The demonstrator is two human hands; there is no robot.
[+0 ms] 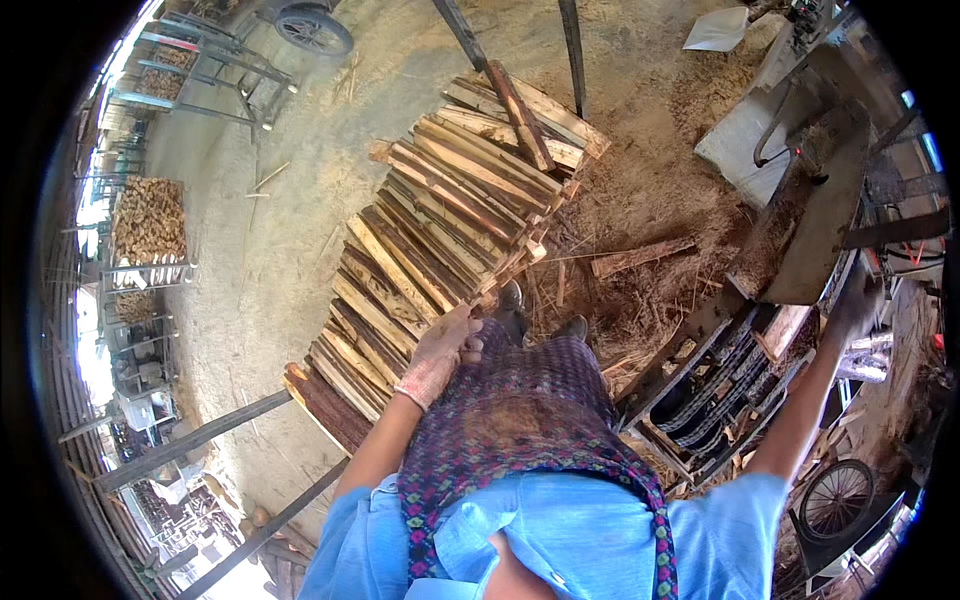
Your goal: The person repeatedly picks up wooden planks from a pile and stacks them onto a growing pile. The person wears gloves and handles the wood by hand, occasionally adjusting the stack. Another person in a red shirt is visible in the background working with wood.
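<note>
My left hand [440, 352], in a pale, stained work glove, is by the near side of a long stack of split wood sticks [425, 225], in front of my apron. Its fingers are curled in, and I see nothing in them. Out to the right my right hand [858, 300], in a dark glove, reaches beside a machine with a curved metal plate [825, 215] and chains [705, 395]. Motion blurs its fingers, so whether they hold anything is unclear. A short wood block [785, 330] lies on the machine near that hand.
A wood piece [642, 257] lies among bark and sawdust between stack and machine. Metal bars [190, 440] cross at lower left. Another wood pile [148, 220] stands far left. A wheel [314, 30] is at the top, and a spoked wheel [838, 498] at lower right.
</note>
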